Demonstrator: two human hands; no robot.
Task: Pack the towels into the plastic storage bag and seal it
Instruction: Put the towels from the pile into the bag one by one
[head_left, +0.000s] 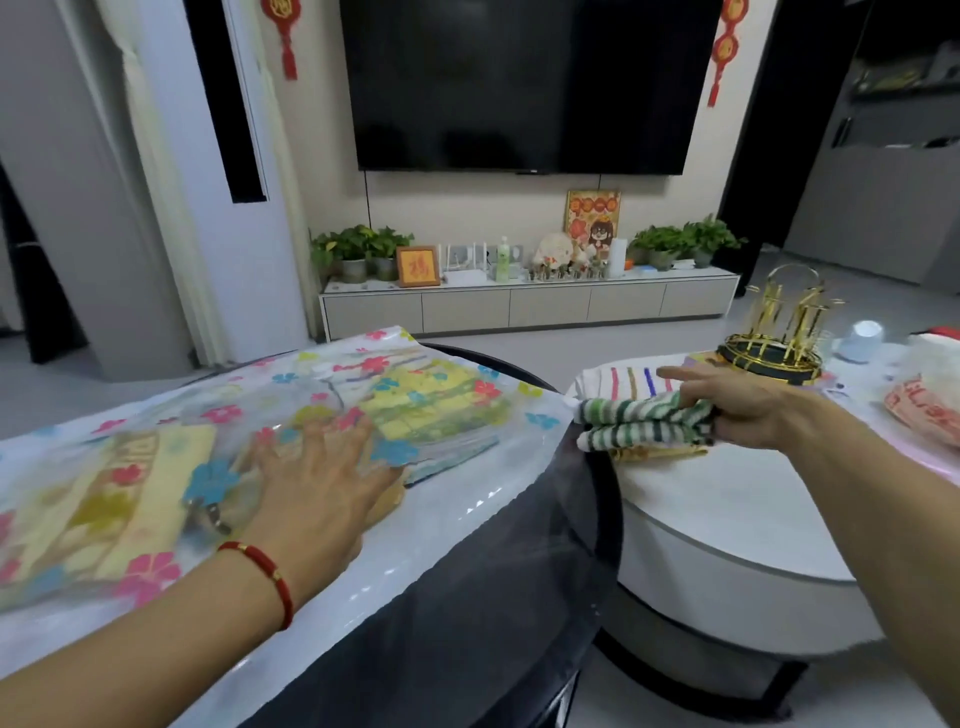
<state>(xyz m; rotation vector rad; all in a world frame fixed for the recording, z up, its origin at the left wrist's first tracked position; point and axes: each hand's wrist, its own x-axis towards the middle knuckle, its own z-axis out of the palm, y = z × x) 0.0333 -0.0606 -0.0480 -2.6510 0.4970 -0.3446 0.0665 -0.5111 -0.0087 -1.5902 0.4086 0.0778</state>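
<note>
Left hand (317, 467) flat, grip released, pressing clear flower-printed plastic storage bag (457, 410) on dark bench (467, 613); right hand (737, 400) grip grasping folded green-and-white striped towel (639, 423) at white round bench's (727, 519) left edge.

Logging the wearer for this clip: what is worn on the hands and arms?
Both forearms are bare, with no sleeves or gloves in view. The left hand has a red cord bracelet with small gold beads at the wrist. The right hand wears nothing visible.

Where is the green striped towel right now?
In the head view, right of centre: the green striped towel is gripped by the right hand on the white table's edge, beside the bag.
</note>
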